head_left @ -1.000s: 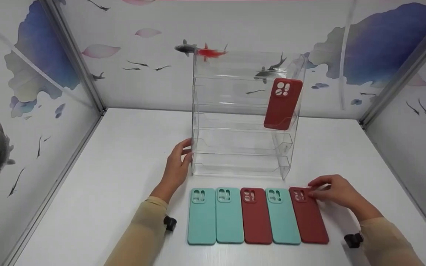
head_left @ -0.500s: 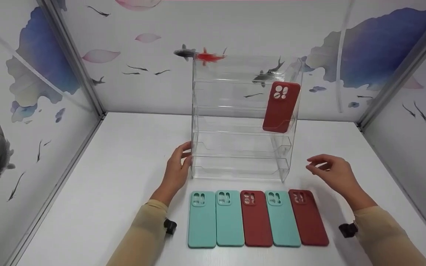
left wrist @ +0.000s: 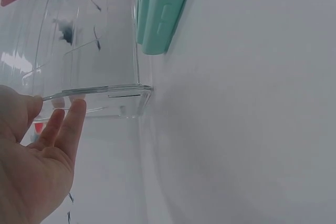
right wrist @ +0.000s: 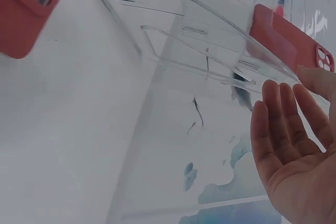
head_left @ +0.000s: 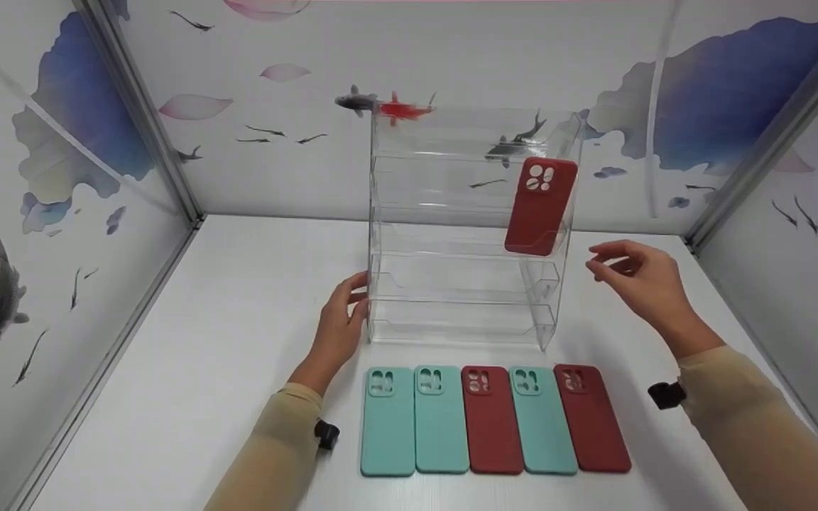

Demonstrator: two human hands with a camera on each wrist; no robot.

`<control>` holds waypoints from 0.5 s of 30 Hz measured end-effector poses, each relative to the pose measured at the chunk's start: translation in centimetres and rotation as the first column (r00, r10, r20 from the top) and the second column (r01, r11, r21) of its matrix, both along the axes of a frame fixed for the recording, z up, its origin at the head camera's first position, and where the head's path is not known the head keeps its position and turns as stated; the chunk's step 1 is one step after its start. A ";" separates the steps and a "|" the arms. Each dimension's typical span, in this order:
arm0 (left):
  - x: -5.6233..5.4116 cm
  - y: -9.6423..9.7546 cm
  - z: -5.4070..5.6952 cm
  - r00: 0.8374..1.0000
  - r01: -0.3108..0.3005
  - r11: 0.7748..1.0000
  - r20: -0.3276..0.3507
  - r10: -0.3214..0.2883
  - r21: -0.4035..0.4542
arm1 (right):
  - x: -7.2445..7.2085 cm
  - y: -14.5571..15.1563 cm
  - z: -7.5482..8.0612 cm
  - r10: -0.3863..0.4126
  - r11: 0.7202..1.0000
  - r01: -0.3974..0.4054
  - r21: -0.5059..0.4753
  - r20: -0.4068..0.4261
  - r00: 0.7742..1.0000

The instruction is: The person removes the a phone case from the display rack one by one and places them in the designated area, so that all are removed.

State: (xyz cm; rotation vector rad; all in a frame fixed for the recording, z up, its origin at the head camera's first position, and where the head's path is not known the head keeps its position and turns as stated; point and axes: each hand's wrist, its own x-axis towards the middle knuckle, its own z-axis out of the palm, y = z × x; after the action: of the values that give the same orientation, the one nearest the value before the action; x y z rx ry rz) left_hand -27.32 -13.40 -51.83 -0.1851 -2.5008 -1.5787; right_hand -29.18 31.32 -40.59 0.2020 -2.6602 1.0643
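Note:
A transparent, tiered acrylic display rack (head_left: 462,277) stands upright on the table. My left hand (head_left: 338,319) rests against the rack's left side; in the left wrist view its fairly straight fingers (left wrist: 71,127) touch the side panel, with the thumb by the front edge. A red phone case (head_left: 541,206) leans in the rack at the right end of a middle tier. My right hand (head_left: 640,280) is raised to the right of the rack, holding nothing, fingers loosely bent. In front lies a row of phone cases: teal (head_left: 388,426), teal (head_left: 442,426), red (head_left: 493,426), teal (head_left: 545,426) and red (head_left: 593,422).
The white table (head_left: 253,277) is enclosed by printed panels with fish and petals, in metal frames (head_left: 143,121). The phone-case row lies just before the rack's foot. White tabletop extends on both sides of the rack.
My right hand has left the rightmost red phone case and risen beside the rack, empty. That case still lies in the row. My left hand stays at the rack's side.

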 end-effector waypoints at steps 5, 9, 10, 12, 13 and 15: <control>0.0 0.0 0.1 1.000 0.000 1.000 -0.004 0.000 0.004 | -1.7 -1.1 2.4 0.000 0.999 -0.001 -0.049 -0.028 1.000; 0.0 0.0 -0.1 1.000 0.008 1.000 -0.015 -0.008 0.009 | -3.0 -1.9 3.7 0.003 0.994 -0.010 -0.108 -0.064 0.998; 0.0 0.0 -0.1 1.000 0.008 1.000 -0.018 -0.008 0.007 | -3.3 -2.1 3.9 0.000 0.991 -0.010 -0.130 -0.071 0.997; 0.0 0.0 -0.2 1.000 0.009 1.000 -0.022 -0.009 0.006 | -4.0 -2.6 4.3 -0.003 0.986 -0.012 -0.166 -0.090 0.996; -0.1 0.0 -0.2 1.000 0.009 1.000 -0.024 -0.009 0.009 | -4.3 -2.8 4.5 -0.008 0.983 -0.010 -0.181 -0.100 0.995; -0.1 0.0 -0.2 1.000 0.009 1.000 -0.025 -0.009 0.013 | -4.9 -3.2 5.0 -0.017 0.977 -0.009 -0.211 -0.120 0.993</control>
State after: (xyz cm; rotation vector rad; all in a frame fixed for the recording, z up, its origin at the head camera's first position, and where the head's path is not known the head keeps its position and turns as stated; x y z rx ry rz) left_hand -27.46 -13.40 -52.02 -0.2137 -2.4733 -1.5860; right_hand -34.06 28.11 -35.64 0.2109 -2.4187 1.2807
